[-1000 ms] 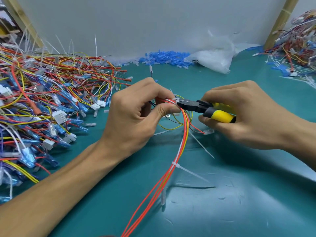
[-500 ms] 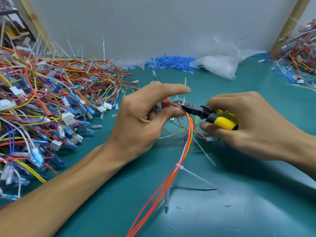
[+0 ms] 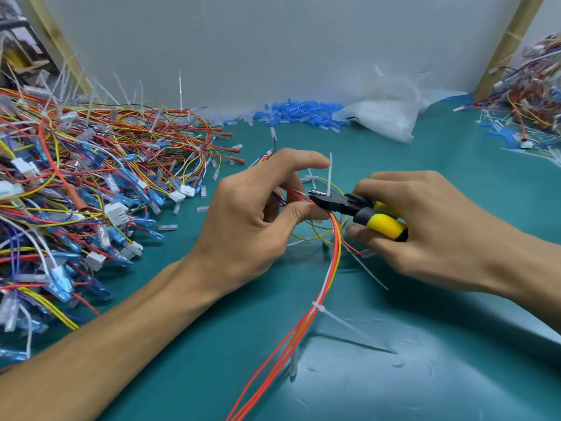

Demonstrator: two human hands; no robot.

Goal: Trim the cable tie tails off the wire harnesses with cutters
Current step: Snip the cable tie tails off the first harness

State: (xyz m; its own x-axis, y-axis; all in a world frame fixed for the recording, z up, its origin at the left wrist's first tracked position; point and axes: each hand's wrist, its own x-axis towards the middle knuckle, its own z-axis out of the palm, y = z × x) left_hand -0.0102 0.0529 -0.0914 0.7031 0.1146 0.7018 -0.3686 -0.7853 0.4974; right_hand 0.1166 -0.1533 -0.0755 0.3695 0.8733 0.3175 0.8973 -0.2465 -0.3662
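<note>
In the left of the frame, a tangled heap of red, yellow, blue and white wire harnesses [image 3: 91, 192] is lying on the teal desk [image 3: 455, 344]. Many are bristling with thin white tie tails, so this is probably the stock waiting to be trimmed.

Just right of it, at the middle of the frame, the left hand [image 3: 252, 220] is holding one orange, yellow and white wire harness [image 3: 332, 262]. Its grip is pinching the bundle between the thumb and the curled fingers. The index finger is stretching out straight above, apparently to stay clear of the blades. The pinch is raising the wires off the desk, so the upright white cable tie tail [image 3: 330, 174] is standing free beside that fingertip.

Lower in the frame, the same harness is trailing toward the bottom edge. It is carrying a second white cable tie [image 3: 317, 305] whose tail is pointing right, uncut and likely next.

The black-nosed cutters with yellow and black handles [image 3: 358, 211] are lying level, their nose set against the foot of the upright tail for a flush cut. Whether the blades are biting yet cannot be told. The right hand [image 3: 431, 229] is working them, its grip wrapping round the handles.

At the upper right, a smaller heap of mixed harnesses [image 3: 531, 110] is lying well apart, perhaps the finished ones.
</note>
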